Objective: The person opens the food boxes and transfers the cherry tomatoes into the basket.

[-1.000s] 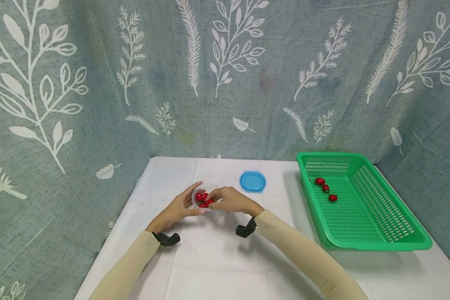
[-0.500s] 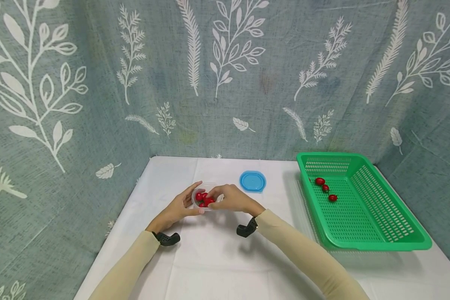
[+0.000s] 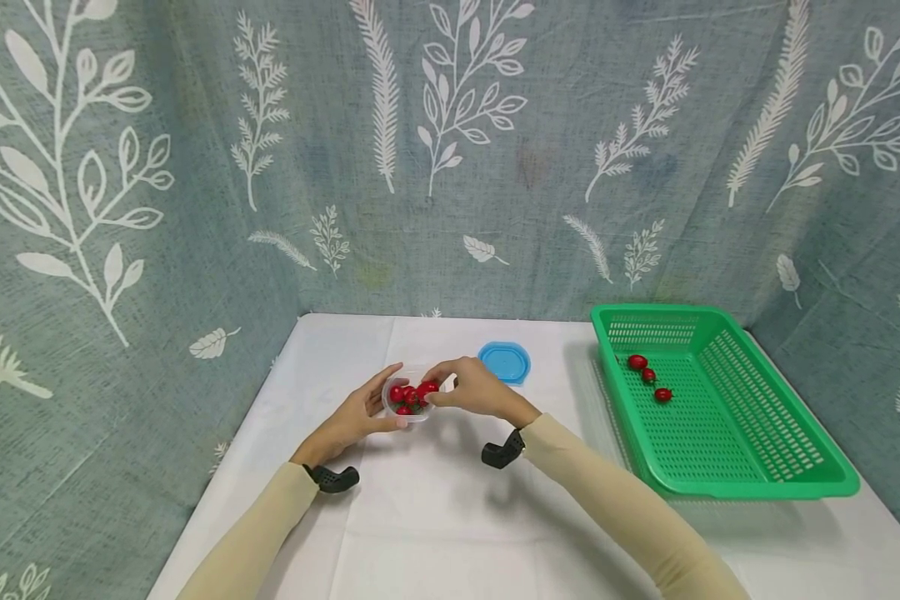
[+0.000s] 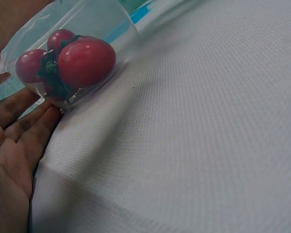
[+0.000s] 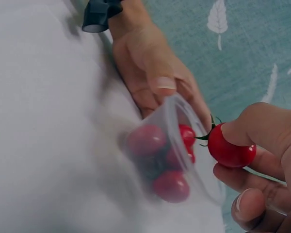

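Left hand [image 3: 355,420] grips a clear plastic tub [image 4: 99,25] as the right hand [image 3: 476,388] pinches a cherry tomato [image 5: 232,148], apparently unloading; next likely: a lift toward the green basket [image 3: 708,421], frame right.

My left hand [image 3: 351,418] bars the left of the clear tub [image 5: 161,119]; my right hand [image 3: 483,387], pinching a tomato [image 5: 232,149], crowds its right rim. I could pass over the white cloth [image 3: 558,367] between the blue lid [image 3: 505,363] and the green basket [image 3: 757,490], whose raised wall blocks the right.
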`<state>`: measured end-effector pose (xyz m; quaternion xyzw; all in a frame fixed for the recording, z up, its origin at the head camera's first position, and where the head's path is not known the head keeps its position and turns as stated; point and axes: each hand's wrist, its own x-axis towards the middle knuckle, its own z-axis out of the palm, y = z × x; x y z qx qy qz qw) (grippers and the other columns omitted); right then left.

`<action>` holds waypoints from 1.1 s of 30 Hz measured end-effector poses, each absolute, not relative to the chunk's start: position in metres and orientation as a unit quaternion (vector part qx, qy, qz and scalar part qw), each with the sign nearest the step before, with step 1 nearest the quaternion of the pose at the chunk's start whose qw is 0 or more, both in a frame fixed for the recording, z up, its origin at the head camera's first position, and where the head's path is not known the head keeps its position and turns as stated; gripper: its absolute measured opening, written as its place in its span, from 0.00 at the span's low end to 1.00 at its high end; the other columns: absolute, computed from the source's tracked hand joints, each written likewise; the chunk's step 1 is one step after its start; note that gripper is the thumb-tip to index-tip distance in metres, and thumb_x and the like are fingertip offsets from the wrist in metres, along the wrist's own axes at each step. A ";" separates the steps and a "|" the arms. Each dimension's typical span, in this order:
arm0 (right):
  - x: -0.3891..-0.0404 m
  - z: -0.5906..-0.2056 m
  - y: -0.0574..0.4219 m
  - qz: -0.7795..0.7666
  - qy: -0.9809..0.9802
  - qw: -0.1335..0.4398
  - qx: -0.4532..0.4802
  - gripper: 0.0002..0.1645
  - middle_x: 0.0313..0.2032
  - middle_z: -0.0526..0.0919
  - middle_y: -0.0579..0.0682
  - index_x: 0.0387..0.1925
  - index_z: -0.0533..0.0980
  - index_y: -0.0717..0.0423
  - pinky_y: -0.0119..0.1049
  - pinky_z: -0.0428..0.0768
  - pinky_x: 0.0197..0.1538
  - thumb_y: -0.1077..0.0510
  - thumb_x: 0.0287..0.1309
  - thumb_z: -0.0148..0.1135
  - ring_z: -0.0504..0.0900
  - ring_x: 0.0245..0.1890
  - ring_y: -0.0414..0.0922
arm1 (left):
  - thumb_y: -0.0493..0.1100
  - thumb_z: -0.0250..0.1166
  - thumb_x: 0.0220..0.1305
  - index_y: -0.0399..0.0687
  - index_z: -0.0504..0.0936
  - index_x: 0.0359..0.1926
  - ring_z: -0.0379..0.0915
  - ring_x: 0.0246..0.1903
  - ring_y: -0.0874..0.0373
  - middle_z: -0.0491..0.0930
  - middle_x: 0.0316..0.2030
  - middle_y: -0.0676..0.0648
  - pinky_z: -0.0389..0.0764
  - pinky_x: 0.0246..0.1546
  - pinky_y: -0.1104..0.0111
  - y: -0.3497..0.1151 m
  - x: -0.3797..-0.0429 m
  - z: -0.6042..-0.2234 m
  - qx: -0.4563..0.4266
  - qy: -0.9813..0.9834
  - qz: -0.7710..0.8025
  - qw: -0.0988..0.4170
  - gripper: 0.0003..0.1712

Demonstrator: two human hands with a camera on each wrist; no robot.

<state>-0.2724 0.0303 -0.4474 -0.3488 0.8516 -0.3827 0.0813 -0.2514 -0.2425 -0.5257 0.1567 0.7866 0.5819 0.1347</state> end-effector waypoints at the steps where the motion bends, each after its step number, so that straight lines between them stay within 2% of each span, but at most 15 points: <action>1: -0.273 -0.445 0.032 -0.385 0.852 0.080 -0.347 0.16 0.40 0.87 0.40 0.52 0.86 0.49 0.37 0.81 0.47 0.52 0.63 0.72 0.82 0.42 0.43 | 0.51 0.81 0.56 0.66 0.50 0.83 0.48 0.78 0.51 0.61 0.76 0.50 0.54 0.77 0.53 -0.242 -0.252 -0.526 0.157 0.787 0.581 0.135 0.62; 8: -0.276 -0.430 0.046 -0.393 0.851 0.065 -0.343 0.14 0.40 0.87 0.40 0.50 0.87 0.48 0.34 0.80 0.37 0.54 0.63 0.72 0.80 0.35 0.39 | 0.52 0.81 0.55 0.65 0.50 0.83 0.48 0.78 0.51 0.63 0.75 0.50 0.56 0.76 0.52 -0.242 -0.252 -0.525 0.154 0.790 0.579 0.134 0.63; 12: -0.277 -0.419 0.057 -0.391 0.855 0.058 -0.336 0.13 0.41 0.88 0.39 0.49 0.87 0.46 0.34 0.81 0.38 0.52 0.64 0.71 0.81 0.36 0.38 | 0.52 0.82 0.54 0.67 0.51 0.82 0.49 0.78 0.50 0.64 0.75 0.51 0.57 0.76 0.53 -0.241 -0.252 -0.526 0.153 0.789 0.579 0.134 0.63; 19: -0.277 -0.402 0.078 -0.391 0.868 0.050 -0.302 0.13 0.41 0.86 0.39 0.49 0.87 0.43 0.37 0.78 0.30 0.49 0.64 0.72 0.77 0.25 0.44 | 0.51 0.82 0.54 0.66 0.51 0.83 0.49 0.78 0.52 0.64 0.75 0.50 0.58 0.75 0.56 -0.243 -0.254 -0.528 0.166 0.783 0.585 0.132 0.64; 24: -0.279 -0.397 0.093 -0.402 0.871 0.040 -0.281 0.13 0.40 0.86 0.39 0.48 0.87 0.43 0.37 0.78 0.33 0.48 0.63 0.73 0.78 0.28 0.44 | 0.50 0.82 0.55 0.65 0.50 0.83 0.49 0.78 0.53 0.64 0.75 0.50 0.59 0.75 0.59 -0.243 -0.253 -0.527 0.167 0.784 0.583 0.131 0.63; 31: -0.278 -0.393 0.114 -0.402 0.878 0.033 -0.258 0.12 0.43 0.87 0.38 0.48 0.87 0.41 0.39 0.81 0.41 0.47 0.64 0.72 0.80 0.40 0.43 | 0.49 0.81 0.55 0.66 0.51 0.83 0.49 0.78 0.54 0.63 0.75 0.50 0.59 0.75 0.60 -0.242 -0.251 -0.525 0.166 0.783 0.585 0.133 0.63; 33: -0.277 -0.392 0.120 -0.400 0.881 0.031 -0.251 0.12 0.43 0.87 0.39 0.48 0.87 0.40 0.39 0.81 0.40 0.47 0.64 0.72 0.80 0.40 0.45 | 0.49 0.81 0.55 0.68 0.51 0.82 0.49 0.78 0.52 0.62 0.76 0.49 0.59 0.75 0.60 -0.242 -0.252 -0.526 0.164 0.785 0.582 0.133 0.62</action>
